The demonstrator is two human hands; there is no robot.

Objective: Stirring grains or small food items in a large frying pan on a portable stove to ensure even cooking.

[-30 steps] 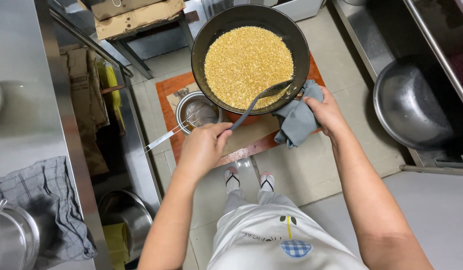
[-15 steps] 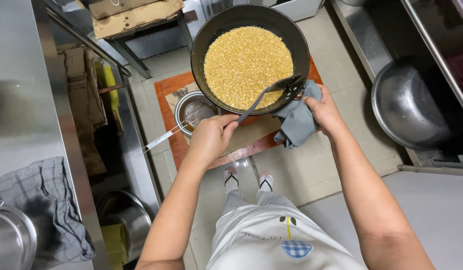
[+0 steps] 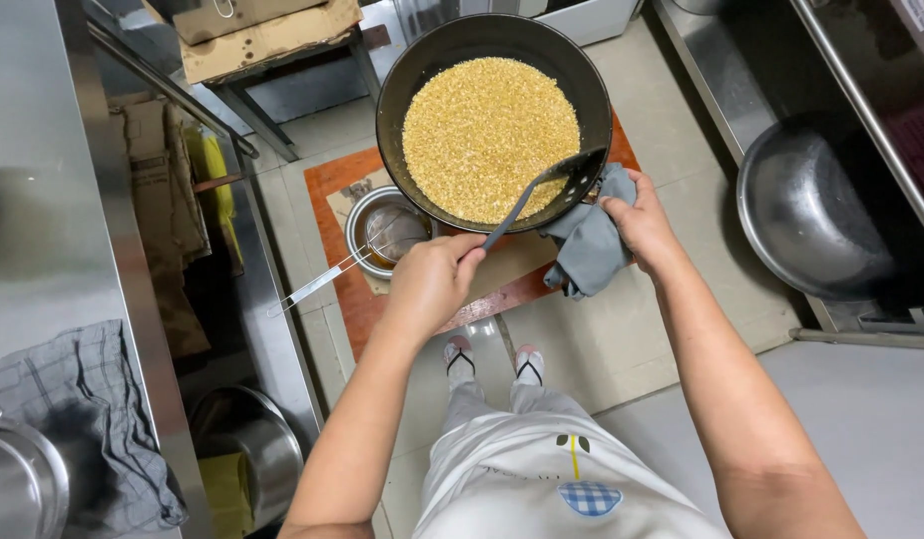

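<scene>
A large black wok [image 3: 422, 60] full of small yellow grains [image 3: 487, 135] is held out over the floor. My right hand [image 3: 637, 225] grips its near rim through a grey cloth [image 3: 587, 245]. My left hand [image 3: 432, 279] is closed on the handle of a dark metal spatula [image 3: 542, 190], whose blade rests at the wok's near right edge. Below the wok, a steel pot [image 3: 367, 215] with a wire strainer [image 3: 322, 277] across it stands on a red-brown board [image 3: 332, 200] on the tiled floor.
A steel counter [image 3: 43, 200] with a checked cloth [image 3: 78, 399] runs along the left. A big steel bowl [image 3: 811, 210] sits at the right. A cardboard-topped stool [image 3: 267, 40] stands behind. Steel pots [image 3: 247, 449] sit under the counter. My sandalled feet [image 3: 492, 359] are below.
My left hand has risen from above the pot and taken hold of the spatula handle. The spatula blade has shifted slightly right along the wok's rim.
</scene>
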